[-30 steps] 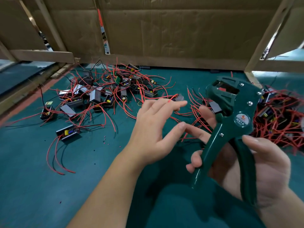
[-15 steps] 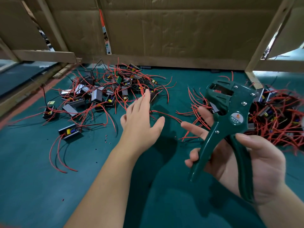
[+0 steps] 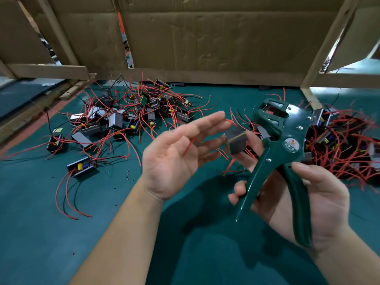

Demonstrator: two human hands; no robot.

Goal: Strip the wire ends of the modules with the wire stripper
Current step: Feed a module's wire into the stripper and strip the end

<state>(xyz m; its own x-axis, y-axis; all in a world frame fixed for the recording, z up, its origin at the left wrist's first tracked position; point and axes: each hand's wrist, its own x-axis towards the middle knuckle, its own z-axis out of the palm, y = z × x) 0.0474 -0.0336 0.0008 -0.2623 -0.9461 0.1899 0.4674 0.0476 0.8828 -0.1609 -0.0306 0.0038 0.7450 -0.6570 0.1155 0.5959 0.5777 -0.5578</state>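
Note:
My right hand (image 3: 308,202) grips the handles of the green wire stripper (image 3: 283,145), jaws pointing up and away. Its two outstretched fingers reach past the tool to a small grey module (image 3: 236,140) held in the air. My left hand (image 3: 174,159) is palm-up with straight fingers, the fingertips touching that module, and one red lead of the module lies across them. A pile of modules with red wires (image 3: 123,120) lies on the green mat (image 3: 41,223) at the left. A denser pile of modules (image 3: 345,145) lies behind the stripper at the right.
Cardboard walls on a wooden frame (image 3: 205,48) close the back of the bench. A lone module (image 3: 82,167) with long red leads lies near the left pile, with small red insulation bits (image 3: 128,174) beside it. A wooden post (image 3: 308,95) stands at the back right.
My left hand has come back from the left pile, turned palm-up and met the right hand. A grey module is now between the two hands. The stripper has barely moved.

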